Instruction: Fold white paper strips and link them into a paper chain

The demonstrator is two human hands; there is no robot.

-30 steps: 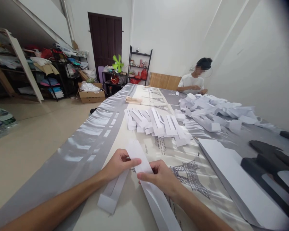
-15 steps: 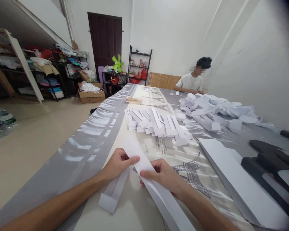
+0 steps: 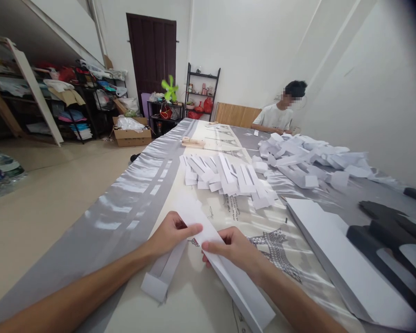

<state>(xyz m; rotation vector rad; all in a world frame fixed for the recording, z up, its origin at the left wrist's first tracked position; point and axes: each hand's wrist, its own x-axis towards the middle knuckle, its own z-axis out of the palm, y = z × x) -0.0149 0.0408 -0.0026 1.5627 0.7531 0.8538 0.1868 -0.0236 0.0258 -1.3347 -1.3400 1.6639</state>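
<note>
Hands point(image 3: 169, 233) point(image 3: 234, 252) in pinching grip on paper strip point(image 3: 225, 263), fingertips hidden beneath.

Two bare forearms, no sleeves, watch or rings showing; left hand point(image 3: 169, 233) at 7 o'clock, right hand point(image 3: 234, 252) at 5

Home workshop, cluttered shelves point(image 3: 72, 101), paper-strewn table point(image 3: 131, 194)

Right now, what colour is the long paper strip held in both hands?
White, plain; the long paper strip shows best in the head view.
</note>
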